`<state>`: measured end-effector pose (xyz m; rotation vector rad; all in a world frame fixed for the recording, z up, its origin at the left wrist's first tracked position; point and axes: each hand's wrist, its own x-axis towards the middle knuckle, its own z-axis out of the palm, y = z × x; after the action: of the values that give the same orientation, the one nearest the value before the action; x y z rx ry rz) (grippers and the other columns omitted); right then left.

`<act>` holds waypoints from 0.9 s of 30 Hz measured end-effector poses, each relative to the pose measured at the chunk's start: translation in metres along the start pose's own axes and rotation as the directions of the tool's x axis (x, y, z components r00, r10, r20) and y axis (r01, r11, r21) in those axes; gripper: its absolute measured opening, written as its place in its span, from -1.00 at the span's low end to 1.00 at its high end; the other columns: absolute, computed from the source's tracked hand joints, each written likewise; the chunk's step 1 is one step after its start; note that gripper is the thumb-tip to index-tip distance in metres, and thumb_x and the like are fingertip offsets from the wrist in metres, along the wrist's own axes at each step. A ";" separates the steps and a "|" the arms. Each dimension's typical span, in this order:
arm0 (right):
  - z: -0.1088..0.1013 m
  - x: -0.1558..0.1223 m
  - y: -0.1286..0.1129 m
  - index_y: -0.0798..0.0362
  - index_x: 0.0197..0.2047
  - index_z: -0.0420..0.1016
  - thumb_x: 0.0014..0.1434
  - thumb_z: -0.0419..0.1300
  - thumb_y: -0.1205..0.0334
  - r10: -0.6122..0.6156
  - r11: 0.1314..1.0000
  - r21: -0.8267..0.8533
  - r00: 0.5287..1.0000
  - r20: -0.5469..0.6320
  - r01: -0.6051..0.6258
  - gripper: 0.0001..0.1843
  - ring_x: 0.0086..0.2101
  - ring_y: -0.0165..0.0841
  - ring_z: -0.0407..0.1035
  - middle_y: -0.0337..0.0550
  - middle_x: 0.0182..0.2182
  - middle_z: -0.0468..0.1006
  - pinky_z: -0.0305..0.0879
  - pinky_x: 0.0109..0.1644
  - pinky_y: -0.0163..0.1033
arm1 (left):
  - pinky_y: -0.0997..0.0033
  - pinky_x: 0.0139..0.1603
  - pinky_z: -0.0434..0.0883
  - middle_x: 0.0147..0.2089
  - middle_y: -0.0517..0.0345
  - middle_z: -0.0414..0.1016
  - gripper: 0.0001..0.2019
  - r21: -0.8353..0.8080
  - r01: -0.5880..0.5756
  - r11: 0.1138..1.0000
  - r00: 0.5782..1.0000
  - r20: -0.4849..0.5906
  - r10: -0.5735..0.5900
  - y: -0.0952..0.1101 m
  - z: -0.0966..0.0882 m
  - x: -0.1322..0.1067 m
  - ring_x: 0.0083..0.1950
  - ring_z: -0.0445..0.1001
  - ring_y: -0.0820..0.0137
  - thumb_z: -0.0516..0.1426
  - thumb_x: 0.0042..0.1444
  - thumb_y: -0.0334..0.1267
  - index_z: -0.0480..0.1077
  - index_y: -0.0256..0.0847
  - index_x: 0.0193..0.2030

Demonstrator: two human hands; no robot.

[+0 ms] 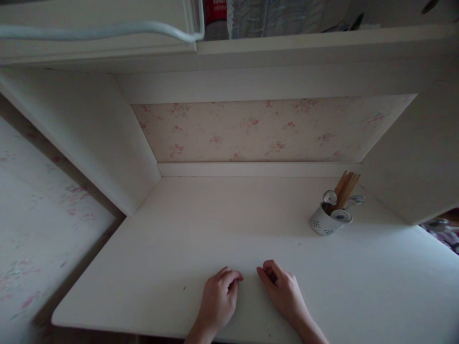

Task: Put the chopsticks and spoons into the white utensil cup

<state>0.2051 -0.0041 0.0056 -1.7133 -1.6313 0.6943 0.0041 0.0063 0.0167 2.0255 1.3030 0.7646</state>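
My left hand [220, 294] rests on the white desktop [150, 267] near its front edge, fingers curled in and nothing seen in them. A short gap to its right, my right hand [281, 286] also lies on the surface with bent fingers, its thumb and fingertips pointing toward the left hand; it shows no object either. Farther back on the right stands a white utensil holder [320, 223] with small holes in its side. Wooden chopsticks [346, 191] and several metal spoons [330, 197] lean in it. Neither hand touches the holder.
An upper shelf [304, 48] overhangs the back, bearing a red package [216, 9] and a clear plastic-wrapped bundle [272, 19]. Side panels [89, 134] enclose the desk left and right. Small dark specks [184, 288] dot the desktop. Flowered wallpaper [229, 129] covers the back wall.
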 end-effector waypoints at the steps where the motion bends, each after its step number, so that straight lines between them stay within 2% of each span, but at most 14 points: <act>1: 0.000 0.000 0.000 -0.05 -0.39 0.29 0.29 0.04 -0.04 -0.001 1.000 -0.002 1.000 0.001 0.001 -0.69 -0.55 -0.38 0.32 -0.31 -0.57 0.41 0.17 -0.42 -0.35 | 0.44 -0.13 0.41 -0.24 0.15 0.57 -0.73 0.001 0.001 1.000 1.000 0.002 -0.001 0.000 0.000 0.000 -0.19 0.55 0.36 0.01 0.18 -0.51 0.49 -0.13 -0.22; 12: 0.002 0.000 0.002 -0.04 -0.39 0.32 0.28 0.05 -0.03 -0.003 1.000 0.003 1.000 -0.012 0.003 -0.71 -0.54 -0.39 0.31 -0.32 -0.57 0.40 0.18 -0.41 -0.34 | 0.44 -0.13 0.42 -0.24 0.16 0.58 -0.72 -0.002 0.003 1.000 1.000 0.002 -0.003 0.001 0.000 0.000 -0.19 0.55 0.37 0.01 0.16 -0.52 0.50 -0.13 -0.22; 15: 0.000 -0.001 0.003 -0.03 -0.41 0.34 0.25 0.09 -0.04 0.010 0.999 0.050 1.000 -0.022 -0.009 -0.70 -0.55 -0.40 0.28 -0.33 -0.59 0.38 0.16 -0.44 -0.35 | 0.44 -0.13 0.42 -0.25 0.16 0.58 -0.72 0.002 0.006 1.000 1.000 -0.003 -0.006 0.001 0.001 0.001 -0.19 0.55 0.37 0.01 0.16 -0.52 0.51 -0.13 -0.23; 18: -0.009 -0.003 0.010 -0.02 -0.43 0.36 0.21 0.13 -0.09 0.053 0.989 0.143 0.997 -0.049 -0.046 -0.66 -0.56 -0.42 0.24 -0.34 -0.61 0.34 0.14 -0.48 -0.36 | 0.44 -0.15 0.42 -0.27 0.16 0.57 -0.72 0.007 0.006 1.000 1.000 -0.009 -0.006 0.001 0.001 0.001 -0.21 0.55 0.37 0.01 0.16 -0.51 0.51 -0.13 -0.24; 21: -0.032 -0.002 0.028 -0.02 -0.38 0.41 0.14 0.18 -0.18 0.158 0.964 0.233 0.980 -0.118 -0.127 -0.63 -0.55 -0.40 0.27 -0.31 -0.58 0.39 0.21 -0.47 -0.34 | 0.44 -0.18 0.42 -0.29 0.15 0.57 -0.73 0.013 0.000 1.000 1.000 -0.013 0.000 0.001 0.001 0.001 -0.24 0.54 0.37 0.01 0.16 -0.49 0.52 -0.13 -0.25; 24: -0.069 0.007 0.054 -0.02 -0.12 0.45 0.01 0.25 -0.25 0.298 0.921 0.330 0.919 -0.260 -0.206 -0.47 -0.42 -0.31 0.42 -0.16 -0.34 0.55 0.34 -0.37 -0.27 | 0.44 -0.18 0.42 -0.29 0.14 0.58 -0.73 0.008 -0.015 1.000 1.000 -0.020 0.015 -0.001 0.001 0.001 -0.24 0.55 0.37 0.01 0.16 -0.48 0.52 -0.13 -0.25; 25: -0.083 0.012 0.063 -0.03 -0.02 0.42 -0.02 0.28 -0.25 0.334 0.912 0.353 0.879 -0.340 -0.210 -0.39 -0.37 -0.29 0.45 -0.11 -0.23 0.55 0.35 -0.37 -0.26 | 0.44 -0.17 0.42 -0.28 0.14 0.58 -0.73 0.003 -0.019 1.000 1.000 -0.025 0.019 -0.001 0.002 0.001 -0.24 0.55 0.37 0.01 0.17 -0.47 0.52 -0.13 -0.25; 27: -0.111 0.024 0.084 -0.08 0.18 0.27 -0.08 0.34 -0.25 0.387 0.905 0.368 0.768 -0.511 -0.211 -0.18 -0.29 -0.24 0.45 -0.03 -0.05 0.47 0.34 -0.42 -0.27 | 0.44 -0.17 0.42 -0.28 0.14 0.58 -0.73 -0.006 -0.024 1.000 0.999 -0.029 0.024 -0.002 0.002 0.000 -0.23 0.55 0.37 0.00 0.18 -0.46 0.51 -0.13 -0.25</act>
<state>0.3451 0.0087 0.0139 -1.7540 -0.7951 0.4610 0.0045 0.0067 0.0144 2.0359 1.2924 0.8105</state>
